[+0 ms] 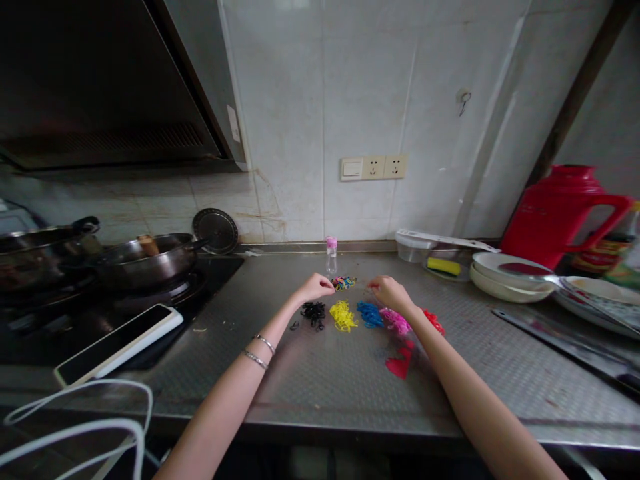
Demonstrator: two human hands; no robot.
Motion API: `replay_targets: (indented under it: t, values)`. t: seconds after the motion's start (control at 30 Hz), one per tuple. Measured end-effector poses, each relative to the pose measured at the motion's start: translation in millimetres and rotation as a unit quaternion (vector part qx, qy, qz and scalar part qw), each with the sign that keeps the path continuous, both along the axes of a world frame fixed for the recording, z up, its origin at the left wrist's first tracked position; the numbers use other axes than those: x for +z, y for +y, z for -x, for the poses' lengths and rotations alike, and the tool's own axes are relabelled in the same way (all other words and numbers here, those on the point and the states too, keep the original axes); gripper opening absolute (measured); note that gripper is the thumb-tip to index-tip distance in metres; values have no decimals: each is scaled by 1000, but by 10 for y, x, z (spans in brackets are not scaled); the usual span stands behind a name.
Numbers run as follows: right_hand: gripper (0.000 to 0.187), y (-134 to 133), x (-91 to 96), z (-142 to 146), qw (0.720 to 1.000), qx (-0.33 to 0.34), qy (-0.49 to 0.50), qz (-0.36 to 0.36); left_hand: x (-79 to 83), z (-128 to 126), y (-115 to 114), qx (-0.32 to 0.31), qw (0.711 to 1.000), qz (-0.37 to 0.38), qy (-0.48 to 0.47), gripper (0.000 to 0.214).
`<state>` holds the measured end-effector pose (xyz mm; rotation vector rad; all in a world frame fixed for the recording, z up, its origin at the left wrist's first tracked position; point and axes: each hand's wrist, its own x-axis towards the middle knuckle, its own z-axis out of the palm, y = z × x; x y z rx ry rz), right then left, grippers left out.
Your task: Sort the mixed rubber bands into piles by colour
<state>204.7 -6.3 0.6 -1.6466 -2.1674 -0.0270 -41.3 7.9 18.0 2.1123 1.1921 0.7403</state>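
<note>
My left hand [316, 287] is at the left edge of a small mixed-colour pile of rubber bands [345, 283], its fingertips pinched together; anything between them is too small to make out. To the right of that pile, my right hand [389, 293] hovers over the counter, its fingers smeared by motion. In a row nearer me lie black bands [314, 315], yellow bands [343, 316], blue bands [370, 314], pink bands [396, 321] and red bands [434, 322], the last partly hidden by my right forearm. A small clear bottle with a pink cap [331, 255] stands behind the mixed pile.
A crumpled-looking red piece [400, 361] lies nearer me. Left are a gas stove with pans [145, 267], a white phone-like device [120, 343] and a white cable [75, 423]. Right are a yellow sponge [443, 267], bowls [510, 283], a knife [560, 347] and a red flask [555, 217].
</note>
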Motion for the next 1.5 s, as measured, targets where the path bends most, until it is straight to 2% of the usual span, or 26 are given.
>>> replay_targets:
  t: [0.23, 0.4, 0.7, 1.07, 1.23, 1.5]
  values:
    - [29, 42, 5, 79, 996, 33, 80, 13, -128, 307, 169, 129, 988, 0, -79, 20]
    - [30, 97, 72, 170, 997, 53, 59, 15, -186, 370, 246, 179, 980, 1, -84, 17]
    - [24, 158, 19, 446, 998, 19, -29, 44, -190, 366, 227, 176, 981, -5, -84, 18]
    - [22, 231, -14, 556, 997, 21, -64, 46, -221, 364, 230, 183, 981, -14, -60, 19]
    - [22, 217, -22, 530, 998, 23, -50, 38, -227, 339, 214, 179, 982, -13, -54, 19]
    - [25, 228, -10, 329, 997, 54, 44, 16, -222, 329, 201, 171, 984, -14, -55, 20]
